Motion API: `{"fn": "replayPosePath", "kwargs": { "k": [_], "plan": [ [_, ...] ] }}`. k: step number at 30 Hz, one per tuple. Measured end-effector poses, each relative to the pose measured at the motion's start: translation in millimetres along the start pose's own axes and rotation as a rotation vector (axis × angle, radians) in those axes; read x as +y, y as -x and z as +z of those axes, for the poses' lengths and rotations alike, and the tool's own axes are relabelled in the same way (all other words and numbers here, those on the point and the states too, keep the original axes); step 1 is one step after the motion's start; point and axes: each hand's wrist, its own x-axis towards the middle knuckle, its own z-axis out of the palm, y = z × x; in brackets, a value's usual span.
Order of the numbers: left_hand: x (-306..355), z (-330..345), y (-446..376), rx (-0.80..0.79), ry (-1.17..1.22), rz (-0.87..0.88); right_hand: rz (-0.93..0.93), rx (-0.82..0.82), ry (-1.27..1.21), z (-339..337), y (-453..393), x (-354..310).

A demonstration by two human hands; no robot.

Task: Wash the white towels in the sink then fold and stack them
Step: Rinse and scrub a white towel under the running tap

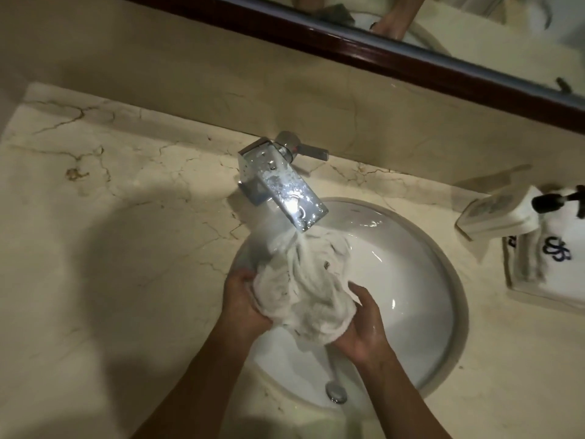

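Observation:
A wet, bunched white towel [308, 289] hangs over the round white sink [421, 280], with water from the chrome faucet [281, 182] running onto its top. My left hand [243, 304] grips the towel's left side. My right hand [364, 327] cups and grips its lower right side. Both hands are wet and sit above the basin. A folded white towel with a dark blue monogram [547, 267] lies on the counter at the far right.
The sink drain [336, 392] shows near the basin's front. A white soap dish [497, 213] and a dark pump dispenser [557, 199] stand at the right. The beige marble counter [110, 217] spreads to the left. A dark-framed mirror [380, 55] runs along the back wall.

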Motion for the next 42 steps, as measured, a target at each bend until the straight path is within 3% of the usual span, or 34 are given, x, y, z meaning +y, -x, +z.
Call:
{"fn": "replayPosePath", "kwargs": {
  "k": [4, 9, 11, 13, 15, 17, 19, 21, 22, 23, 25, 26, 27, 28, 29, 32, 34, 36, 40, 42],
  "plan": [
    [-4.4, -4.2, -0.7, 0.161, -0.256, 0.217, -0.072, -0.085, -0.062, 6.0, 8.3, -1.9],
    [-10.6, 1.2, 17.0, 0.039, -0.370, 0.384, -0.173, -0.224, -0.066, 18.9, 31.1, -17.0],
    [-5.6, -4.9, 14.7, -0.016, -0.194, 0.227, -0.107, -0.241, -0.054, 18.3, 27.9, -23.0],
    [-1.2, -10.0, 10.1, -0.140, -0.003, -0.072, -0.027, -0.280, 0.036, 23.7, 19.1, -24.8],
    [-2.7, -14.5, 1.8, -0.293, 0.030, -0.305, 0.187, -0.294, 0.014, 22.2, 5.7, -18.5],
    [-9.3, -14.1, -1.4, -0.299, -0.104, -0.330, 0.424, -0.258, -0.046, 19.4, -13.5, -16.5],
    [-12.3, -11.7, -4.3, -0.130, -0.459, -0.160, 0.294, -0.194, 0.004, 19.3, -14.9, -8.7],
    [-14.8, -23.3, -9.6, 0.243, -0.790, 0.261, 0.182, -0.163, 0.092, 22.0, -7.2, -5.7],
    [-10.7, -28.6, -15.6, 0.298, -0.855, 0.418, 0.105, -0.133, 0.093, 26.6, 2.3, -5.8],
    [-9.0, -32.1, -16.0, 0.239, -0.804, 0.506, -0.015, -0.124, 0.132, 31.7, 12.9, -7.4],
    [0.2, -20.5, -15.5, 0.095, -0.602, 0.345, -0.242, -0.099, 0.221, 40.5, 30.9, -12.3],
    [2.2, -9.1, -12.1, -0.044, -0.512, 0.111, -0.336, -0.096, 0.273, 42.2, 32.8, -15.4],
    [0.6, 3.5, -7.9, -0.220, -0.504, -0.078, -0.398, -0.092, 0.334, 44.3, 35.3, -15.9],
    [-0.5, 8.6, -8.5, -0.303, -0.558, -0.099, -0.440, -0.067, 0.434, 50.7, 36.7, -13.3],
    [1.1, 10.6, -18.6, -0.203, -0.548, -0.041, -0.464, -0.062, 0.520, 63.3, 36.2, -8.7],
    [-3.5, 22.0, -20.2, 0.377, -0.725, 0.546, -0.588, -0.018, 0.826, 100.1, 16.2, 0.5],
    [-6.3, 37.7, -17.6, 0.451, -0.933, 0.634, -0.648, 0.128, 0.895, 108.3, -22.0, -7.9],
    [-4.1, 44.5, -25.6, 0.417, -1.091, 0.610, -0.592, 0.174, 0.863, 109.0, -54.8, -19.1],
    [23.9, 48.5, -37.5, 0.351, -0.910, 0.428, -0.672, 0.112, 0.977, 119.3, -42.3, -6.9],
    [13.3, 52.1, -35.5, 0.329, -0.939, 0.392, -0.662, 0.192, 0.990, 113.1, -46.4, -12.4]
  ]
}}
